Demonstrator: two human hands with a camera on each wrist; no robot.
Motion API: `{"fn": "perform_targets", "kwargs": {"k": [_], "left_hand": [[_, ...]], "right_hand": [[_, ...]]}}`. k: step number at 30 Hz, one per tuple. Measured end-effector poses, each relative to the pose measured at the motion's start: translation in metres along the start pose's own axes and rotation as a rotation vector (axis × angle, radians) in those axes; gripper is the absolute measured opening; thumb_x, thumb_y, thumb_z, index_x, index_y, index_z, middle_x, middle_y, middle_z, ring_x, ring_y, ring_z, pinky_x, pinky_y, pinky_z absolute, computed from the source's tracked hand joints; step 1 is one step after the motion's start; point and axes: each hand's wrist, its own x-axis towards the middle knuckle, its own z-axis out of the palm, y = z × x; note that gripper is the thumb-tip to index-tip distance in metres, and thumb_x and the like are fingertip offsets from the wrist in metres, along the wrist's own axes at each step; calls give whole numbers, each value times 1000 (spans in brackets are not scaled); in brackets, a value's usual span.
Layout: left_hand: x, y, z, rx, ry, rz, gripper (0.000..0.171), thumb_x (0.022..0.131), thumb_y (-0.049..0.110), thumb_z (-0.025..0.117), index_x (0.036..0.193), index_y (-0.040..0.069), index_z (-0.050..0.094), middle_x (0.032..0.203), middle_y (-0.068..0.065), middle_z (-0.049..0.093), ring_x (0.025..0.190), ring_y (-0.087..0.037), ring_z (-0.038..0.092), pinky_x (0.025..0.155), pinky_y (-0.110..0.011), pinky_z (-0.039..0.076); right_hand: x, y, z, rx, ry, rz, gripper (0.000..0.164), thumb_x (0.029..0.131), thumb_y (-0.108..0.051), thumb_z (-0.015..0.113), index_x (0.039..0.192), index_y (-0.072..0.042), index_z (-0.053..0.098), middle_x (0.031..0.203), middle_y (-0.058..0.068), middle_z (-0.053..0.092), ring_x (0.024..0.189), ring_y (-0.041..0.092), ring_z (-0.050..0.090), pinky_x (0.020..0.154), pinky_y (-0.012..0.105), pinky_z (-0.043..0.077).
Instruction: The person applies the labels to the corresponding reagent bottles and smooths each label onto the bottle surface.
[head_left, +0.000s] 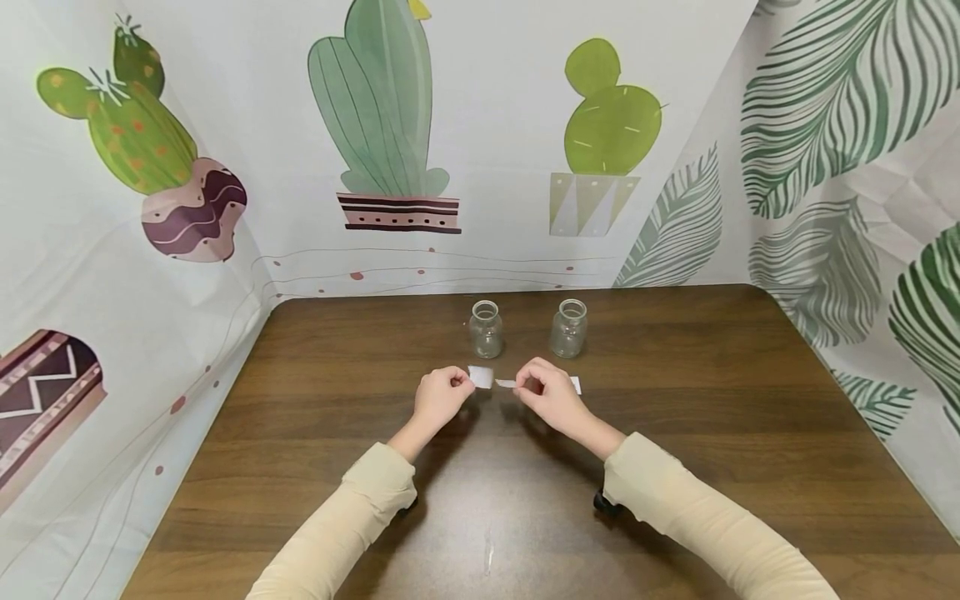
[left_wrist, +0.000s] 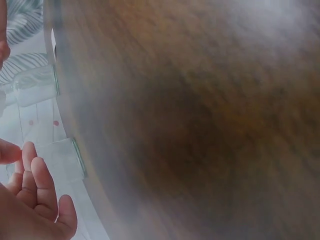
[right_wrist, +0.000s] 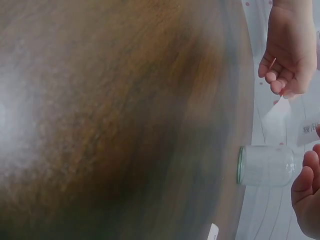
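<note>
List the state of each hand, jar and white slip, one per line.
Left glass jar: upright, uncapped, looks empty.
Right glass jar: upright, uncapped, looks empty.
Left hand: pinching left white slip.
Right hand: pinching middle white slip.
Right white slip: unheld, partly hidden.

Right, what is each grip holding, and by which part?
In the head view, left grip: a white slip, by its left side; right grip: a second white slip, by its right end.

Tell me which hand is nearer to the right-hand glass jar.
Right. The right hand is just in front of the glass jar, on the person's side; the left hand is farther off, well to the jar's left.
</note>
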Motion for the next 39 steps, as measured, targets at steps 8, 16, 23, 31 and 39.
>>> {"fn": "perform_targets", "kwargs": {"k": [8, 16, 23, 31, 39], "left_hand": [[2, 0, 7, 70, -90, -43, 9, 73, 20, 55, 71, 18, 63, 61, 6, 59, 60, -12, 53, 55, -27, 40], [-1, 4, 12, 213, -146, -74, 9, 73, 22, 55, 70, 20, 63, 70, 3, 63, 67, -19, 60, 51, -32, 41], [0, 5, 12, 313, -140, -87, 9, 73, 22, 55, 68, 21, 63, 68, 4, 63, 63, -18, 59, 47, -32, 38], [-2, 7, 7, 313, -82, -1, 8, 74, 25, 57, 77, 20, 62, 70, 6, 64, 65, -17, 61, 53, -31, 40], [-7, 22, -5, 192, -45, 256, 13, 74, 18, 60, 87, 16, 61, 77, 7, 66, 67, -8, 58, 61, -26, 41]], "right_hand": [[-2, 2, -3, -25, 28, 10, 14, 71, -2, 66, 71, -12, 56, 70, -2, 53, 53, 2, 39, 49, 18, 35], [-4, 5, -2, -51, 1, 53, 14, 72, -2, 66, 71, -12, 57, 70, -2, 53, 54, 3, 40, 50, 16, 34], [-4, 6, -3, -52, -3, 70, 14, 72, -3, 66, 71, -13, 56, 68, -2, 52, 53, 3, 40, 49, 16, 34], [-3, 7, -4, -57, -18, 75, 14, 72, -3, 66, 71, -13, 56, 68, -3, 52, 53, 3, 41, 49, 17, 35], [-2, 7, -4, -58, -32, 75, 14, 72, -3, 66, 71, -13, 56, 66, -3, 52, 52, 3, 41, 49, 18, 35]]}}
